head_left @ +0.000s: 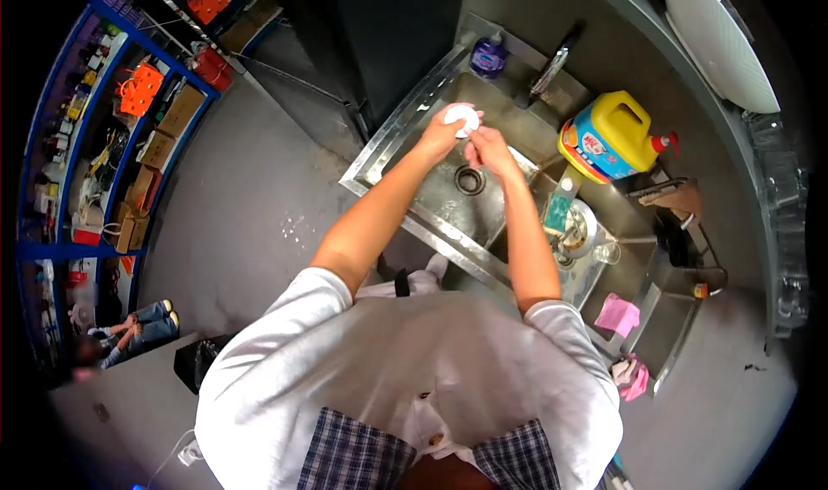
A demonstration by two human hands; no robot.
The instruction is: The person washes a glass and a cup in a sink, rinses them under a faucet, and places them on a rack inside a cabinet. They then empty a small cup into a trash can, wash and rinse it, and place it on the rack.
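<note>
Above the left basin of a steel sink [405, 223], my left hand [440, 135] is closed on a small round white dish [463, 118]. My right hand [493, 152] is beside it with its fingers curled, the fingertips at the dish's lower right rim. What those fingers hold, if anything, is hidden. Below both hands lies the round drain [469, 180]. A faucet [555, 65] stands behind the basin, and a purple soap bottle [489, 56] is at its back left corner.
A yellow detergent jug [608, 136] stands right of the hands. A green-and-white sponge [558, 212], dishes [581, 229] and a glass [607, 253] crowd the middle. Pink cloths [617, 315] lie farther right. Shelves [112, 145] line the left; a seated person [138, 327] is at lower left.
</note>
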